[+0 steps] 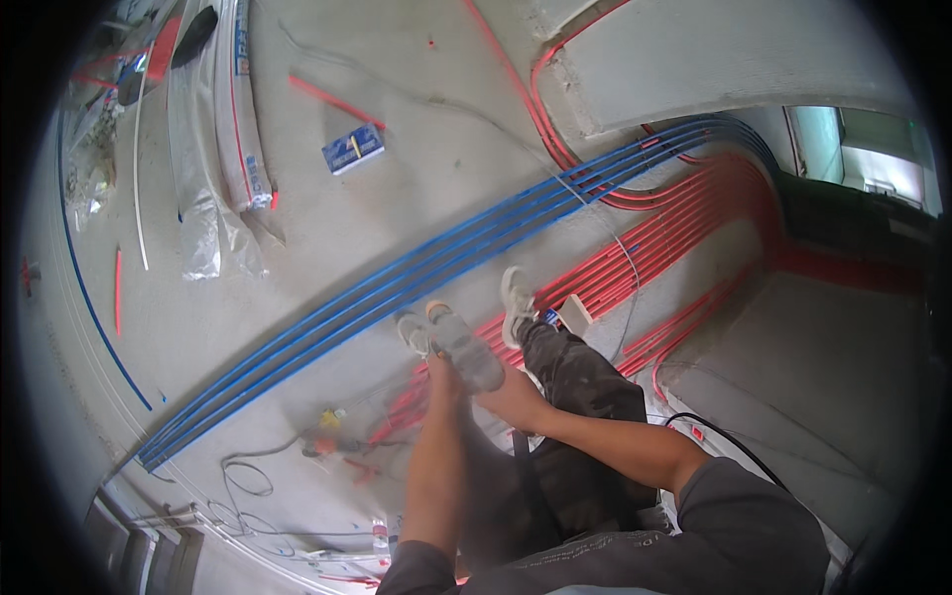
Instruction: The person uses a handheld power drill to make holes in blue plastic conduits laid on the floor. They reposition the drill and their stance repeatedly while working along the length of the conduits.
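Note:
A clear plastic bottle (468,355) with an orange cap tilts in front of me, cap end pointing away. My right hand (514,399) is closed around its lower end. Against the bottle's left side, my left hand (443,369) is closed, its fingers partly hidden and blurred. Past the cap are my two light shoes (516,302), on the floor beside the pipes. My dark trousers (580,382) are dusty and show below the right forearm.
Blue pipes (397,278) cross the floor diagonally, with many red pipes (635,263) alongside. A blue box (353,149) and a loose red pipe (335,99) lie beyond. Plastic-wrapped lengths (203,129) rest at far left. A grey cable (248,476) coils at lower left.

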`<state>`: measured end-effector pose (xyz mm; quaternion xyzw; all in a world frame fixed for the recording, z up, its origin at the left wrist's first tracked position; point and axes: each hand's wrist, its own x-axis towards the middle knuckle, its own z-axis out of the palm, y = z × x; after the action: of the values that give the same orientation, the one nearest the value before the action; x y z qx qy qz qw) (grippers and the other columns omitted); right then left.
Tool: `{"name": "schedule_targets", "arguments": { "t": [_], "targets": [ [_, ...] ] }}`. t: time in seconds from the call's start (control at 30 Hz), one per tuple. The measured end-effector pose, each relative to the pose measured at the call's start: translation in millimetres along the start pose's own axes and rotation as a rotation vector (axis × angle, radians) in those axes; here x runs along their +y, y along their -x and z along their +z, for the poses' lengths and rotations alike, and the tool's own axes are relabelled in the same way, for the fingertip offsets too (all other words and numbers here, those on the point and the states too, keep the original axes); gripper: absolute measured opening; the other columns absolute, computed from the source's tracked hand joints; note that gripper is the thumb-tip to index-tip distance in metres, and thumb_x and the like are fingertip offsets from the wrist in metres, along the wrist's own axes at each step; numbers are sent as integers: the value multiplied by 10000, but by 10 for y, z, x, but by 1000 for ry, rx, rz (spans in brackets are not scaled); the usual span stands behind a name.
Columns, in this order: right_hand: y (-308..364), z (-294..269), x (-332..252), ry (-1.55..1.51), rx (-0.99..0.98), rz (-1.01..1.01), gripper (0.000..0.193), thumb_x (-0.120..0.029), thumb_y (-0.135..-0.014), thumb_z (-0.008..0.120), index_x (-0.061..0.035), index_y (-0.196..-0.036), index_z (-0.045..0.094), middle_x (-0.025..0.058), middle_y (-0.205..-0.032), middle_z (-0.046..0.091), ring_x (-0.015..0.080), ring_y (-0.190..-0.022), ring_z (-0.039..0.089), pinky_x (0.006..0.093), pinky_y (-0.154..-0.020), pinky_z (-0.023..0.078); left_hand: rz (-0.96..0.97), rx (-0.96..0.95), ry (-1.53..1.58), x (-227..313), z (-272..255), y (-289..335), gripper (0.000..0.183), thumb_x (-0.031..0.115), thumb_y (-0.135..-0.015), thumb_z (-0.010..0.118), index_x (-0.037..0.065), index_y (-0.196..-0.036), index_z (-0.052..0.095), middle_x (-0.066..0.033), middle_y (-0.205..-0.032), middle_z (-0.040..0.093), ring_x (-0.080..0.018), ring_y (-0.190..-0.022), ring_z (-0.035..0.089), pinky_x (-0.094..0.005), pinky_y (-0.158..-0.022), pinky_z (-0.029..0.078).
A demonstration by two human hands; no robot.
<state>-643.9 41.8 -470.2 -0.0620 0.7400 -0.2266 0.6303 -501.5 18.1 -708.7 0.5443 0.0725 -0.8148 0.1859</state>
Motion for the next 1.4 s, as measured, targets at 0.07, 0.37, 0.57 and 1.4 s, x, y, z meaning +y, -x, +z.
{"name": "schedule_targets", "arguments": {
  "t": [0.07, 0.37, 0.57, 1.4],
  "targets": [
    [-36, 212, -232, 14, -53, -33, 595, -192, -795, 748, 5, -1338, 607, 246, -1194, 721, 410, -1168, 690, 456, -1007, 532, 135, 74, -124, 202, -501, -154, 387, 368, -1128, 458, 46, -1187, 664, -131, -1039, 745, -289, -925, 744, -433, -837, 637],
    [-529, -310, 56, 183, -120, -32, 594, -258, -859, 746, -18, -1377, 583, 270, -1213, 721, 431, -1167, 693, 491, -1003, 535, 68, -34, 49, -311, -217, -157, 373, 392, -1126, 525, 88, -1318, 627, -98, -1163, 726, -267, -1055, 733, -425, -926, 617],
    [-614, -1514, -245, 397, -183, 50, 858, -237, -878, 737, -147, -1653, 380, 303, -1238, 721, 464, -1201, 688, 478, -1007, 547, 273, -71, -179, -1261, 351, -291, 267, 245, -1097, 575, 100, -1313, 632, -64, -1211, 723, -246, -1106, 725, -417, -987, 604],
    [-1854, -2248, -131, -264, 261, -42, 101, 1, -891, 687, 3, -988, 662, 28, -794, 659, 100, -599, 602, 286, -567, 502, 200, 196, -220, -1248, 1993, -2536, 682, 655, -1069, 559, 9, -1160, 760, -78, -1046, 733, -176, -901, 676, -367, -794, 531]
  ]
}}
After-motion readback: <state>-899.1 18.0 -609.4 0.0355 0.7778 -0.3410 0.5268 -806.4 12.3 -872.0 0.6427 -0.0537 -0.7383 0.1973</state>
